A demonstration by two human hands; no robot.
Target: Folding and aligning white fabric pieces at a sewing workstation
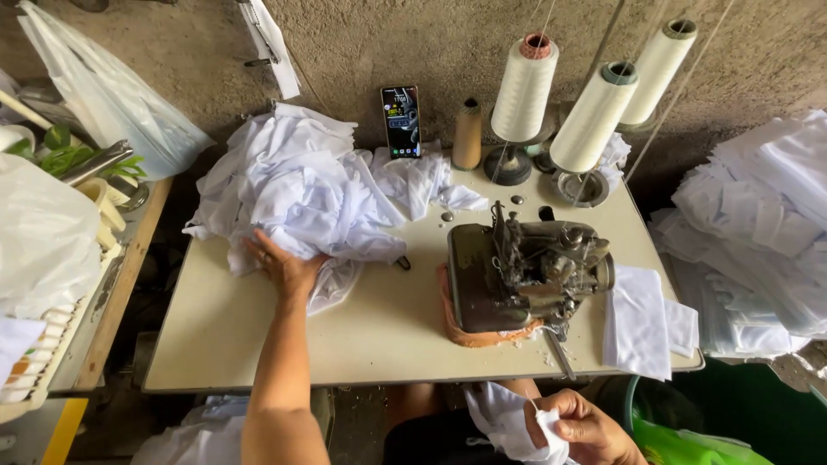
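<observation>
L hand (284, 269) lies flat, fingers spread, on the near edge of the heap of white cloth (297, 185) at the table's (258, 353) back-left; R hand (581, 426), below the table's front edge, pinches a small white cloth piece (508, 422) betw. thumb and fingers. Cloth looks light, limp, prob. snags on itself, so likely best taken by an edge or corner, one layer at a time. Sewing machine (525, 271) sits to the right, well apart from the heap.

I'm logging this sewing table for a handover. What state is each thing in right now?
Left hand: flat on the cloth pile.
Right hand: gripping a white cloth piece below the table edge.
Cloth pile: heaped, crumpled.
Sewing machine: upright, no cloth under it.
Phone: propped upright, screen lit.
Three thread cones: threaded upward.
</observation>
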